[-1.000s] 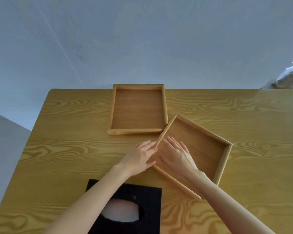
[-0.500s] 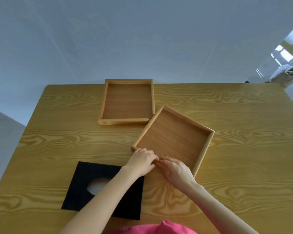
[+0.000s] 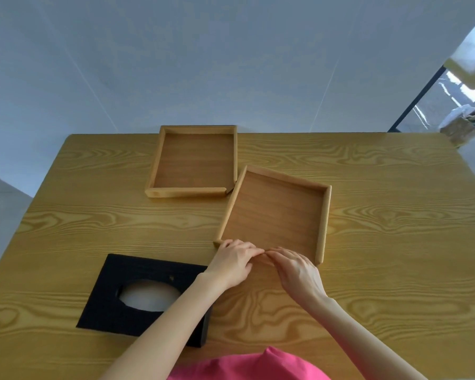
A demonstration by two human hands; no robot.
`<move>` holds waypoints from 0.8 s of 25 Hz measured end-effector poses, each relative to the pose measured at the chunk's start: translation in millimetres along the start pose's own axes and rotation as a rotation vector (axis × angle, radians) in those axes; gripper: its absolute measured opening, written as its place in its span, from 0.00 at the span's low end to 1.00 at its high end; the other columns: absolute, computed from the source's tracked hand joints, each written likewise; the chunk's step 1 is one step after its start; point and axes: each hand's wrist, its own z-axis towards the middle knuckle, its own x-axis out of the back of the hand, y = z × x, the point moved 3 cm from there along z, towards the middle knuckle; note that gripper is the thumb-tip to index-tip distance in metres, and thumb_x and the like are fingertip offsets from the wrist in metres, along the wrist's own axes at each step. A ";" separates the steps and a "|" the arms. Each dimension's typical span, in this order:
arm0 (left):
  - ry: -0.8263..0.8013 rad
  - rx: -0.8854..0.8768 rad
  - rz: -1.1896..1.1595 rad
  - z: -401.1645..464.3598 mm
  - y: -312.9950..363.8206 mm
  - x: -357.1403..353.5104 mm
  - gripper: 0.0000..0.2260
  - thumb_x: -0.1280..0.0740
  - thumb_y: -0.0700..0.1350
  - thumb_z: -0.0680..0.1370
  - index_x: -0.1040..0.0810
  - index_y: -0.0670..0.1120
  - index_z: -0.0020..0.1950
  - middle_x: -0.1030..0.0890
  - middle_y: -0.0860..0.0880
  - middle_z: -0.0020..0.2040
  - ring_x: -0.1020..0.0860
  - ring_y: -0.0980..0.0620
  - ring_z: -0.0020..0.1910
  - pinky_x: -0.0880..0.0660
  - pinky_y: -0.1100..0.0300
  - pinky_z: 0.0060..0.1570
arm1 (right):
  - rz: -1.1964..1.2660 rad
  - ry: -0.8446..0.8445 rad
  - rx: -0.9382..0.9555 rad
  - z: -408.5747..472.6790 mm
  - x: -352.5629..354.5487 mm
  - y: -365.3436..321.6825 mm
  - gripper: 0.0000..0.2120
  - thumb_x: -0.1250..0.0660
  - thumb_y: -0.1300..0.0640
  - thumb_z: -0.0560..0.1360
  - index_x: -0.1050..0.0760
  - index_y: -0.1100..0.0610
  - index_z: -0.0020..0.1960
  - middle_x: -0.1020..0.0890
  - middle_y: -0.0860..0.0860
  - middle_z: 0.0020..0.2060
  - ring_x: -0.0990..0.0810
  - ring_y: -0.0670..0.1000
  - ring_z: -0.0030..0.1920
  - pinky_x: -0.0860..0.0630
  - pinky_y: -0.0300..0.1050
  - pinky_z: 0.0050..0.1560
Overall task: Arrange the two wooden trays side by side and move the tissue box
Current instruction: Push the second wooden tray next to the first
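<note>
Two shallow wooden trays lie on the table. The left tray (image 3: 194, 161) sits square near the far edge. The right tray (image 3: 277, 212) is turned at an angle, its far left corner touching the left tray's near right corner. My left hand (image 3: 232, 260) and my right hand (image 3: 296, 267) meet at the right tray's near rim, fingers curled over it. A black tissue box (image 3: 137, 278) with an oval opening showing white tissue lies at the near left, partly under my left forearm.
The wooden table (image 3: 395, 229) has open surface to the right of the trays and along its left side. Its far edge runs just behind the left tray. A bag (image 3: 462, 124) stands on the floor beyond the far right corner.
Both hands have moved from the right tray's left corner to its near rim. That tray has turned so it lies less skewed and closer to the left tray.
</note>
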 end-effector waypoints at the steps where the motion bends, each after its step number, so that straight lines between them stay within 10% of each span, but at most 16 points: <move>1: 0.005 0.004 -0.010 1.3 1.2 -2.3 0.21 0.42 0.41 0.77 0.36 0.53 0.70 0.30 0.51 0.69 0.37 0.49 0.70 0.49 0.51 0.71 | -0.005 0.046 -0.004 -0.1 3.0 4.0 0.12 0.39 0.58 0.77 0.24 0.52 0.59 0.19 0.47 0.58 0.24 0.49 0.62 0.28 0.45 0.60; 6: 0.007 0.037 0.101 10.1 1.9 -16.9 0.25 0.46 0.44 0.79 0.49 0.59 0.73 0.46 0.50 0.76 0.52 0.47 0.75 0.62 0.45 0.71 | -0.083 0.146 -0.032 3.8 4.6 20.1 0.15 0.32 0.67 0.71 0.22 0.59 0.57 0.19 0.56 0.57 0.22 0.58 0.60 0.27 0.58 0.60; 20: 0.194 0.125 0.051 83.6 1.6 2.6 0.24 0.47 0.39 0.79 0.44 0.54 0.73 0.41 0.50 0.75 0.47 0.47 0.75 0.55 0.51 0.73 | -0.090 0.002 0.080 79.5 25.6 73.6 0.19 0.35 0.61 0.73 0.29 0.56 0.65 0.29 0.53 0.68 0.32 0.53 0.68 0.36 0.51 0.67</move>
